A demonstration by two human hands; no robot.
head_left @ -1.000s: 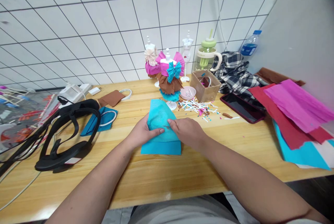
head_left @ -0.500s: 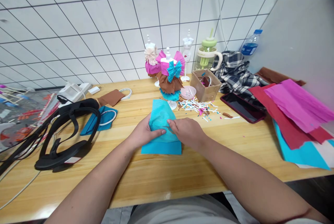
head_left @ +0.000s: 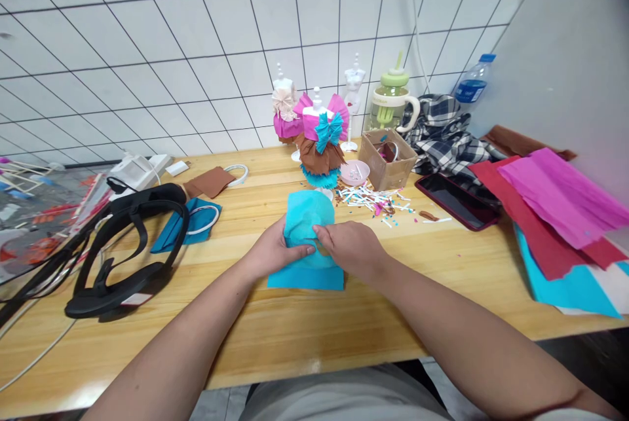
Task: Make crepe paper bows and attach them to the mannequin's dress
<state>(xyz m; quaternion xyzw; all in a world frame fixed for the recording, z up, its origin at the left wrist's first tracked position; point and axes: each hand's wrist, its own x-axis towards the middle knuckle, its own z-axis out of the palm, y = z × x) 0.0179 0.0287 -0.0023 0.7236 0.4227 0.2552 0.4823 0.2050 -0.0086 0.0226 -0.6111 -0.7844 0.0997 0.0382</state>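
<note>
A light turquoise sheet of crepe paper [head_left: 305,210] is held up between my two hands over the table, its middle bulging. My left hand [head_left: 272,248] grips its left side, with the thumb lying across the front and the other fingers hidden behind. On the right side, my right hand [head_left: 354,249] pinches the paper between thumb and curled fingers. A small gap by the right thumb lets wood colour show through. Below the held sheet, the flat edge of bluer paper [head_left: 305,279] shows; whether it is a separate piece I cannot tell.
Dressed mini mannequins [head_left: 322,139] stand behind the paper, near a pink dish [head_left: 354,173], paper scraps [head_left: 368,198] and a cardboard box [head_left: 388,169]. At left lie a black headset [head_left: 128,290] and tape rolls [head_left: 203,220]. A phone [head_left: 457,201] and coloured sheets [head_left: 565,198] lie right.
The turquoise paper's top edge has dropped slightly and the sheet looks wider and more bulged. A gap by my right thumb has opened more. Both hands keep nearly the same place.
</note>
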